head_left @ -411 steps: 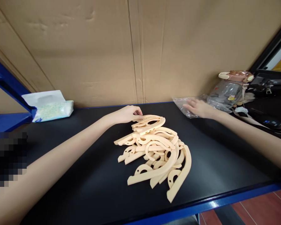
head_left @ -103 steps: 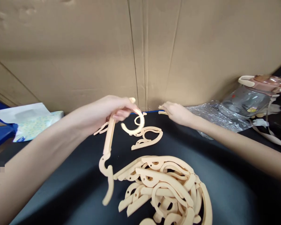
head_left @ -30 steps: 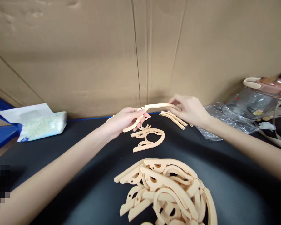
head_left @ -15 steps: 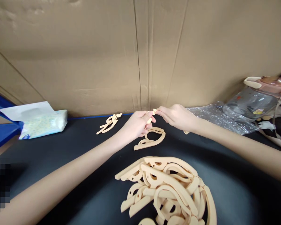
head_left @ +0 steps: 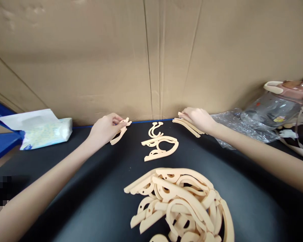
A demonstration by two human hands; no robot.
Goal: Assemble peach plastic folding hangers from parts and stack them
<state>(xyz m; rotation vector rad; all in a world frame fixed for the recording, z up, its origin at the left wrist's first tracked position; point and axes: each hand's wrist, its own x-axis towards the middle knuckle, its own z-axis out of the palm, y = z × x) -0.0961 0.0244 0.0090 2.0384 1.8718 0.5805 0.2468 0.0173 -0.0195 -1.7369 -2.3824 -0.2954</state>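
A heap of cream plastic hanger parts (head_left: 181, 205) lies on the black table (head_left: 91, 188) in front of me. My left hand (head_left: 104, 127) rests at the back left with its fingers pinched on a small stack of short hooked pieces (head_left: 120, 131). My right hand (head_left: 198, 118) lies at the back right, fingers closed over a stack of long curved arms (head_left: 188, 125). Between the hands lie curved hook pieces (head_left: 160, 144), untouched.
A cardboard wall (head_left: 151, 57) closes off the back. A pack of tissues (head_left: 37, 129) sits at the far left by a blue frame (head_left: 0, 144). Clear plastic bags (head_left: 232, 126) and a clear bottle with a pink lid (head_left: 280, 101) lie at the right.
Half a second ago both hands met over the middle holding a piece. They have moved apart, the left to the short-piece stack, the right to the long-arm stack.
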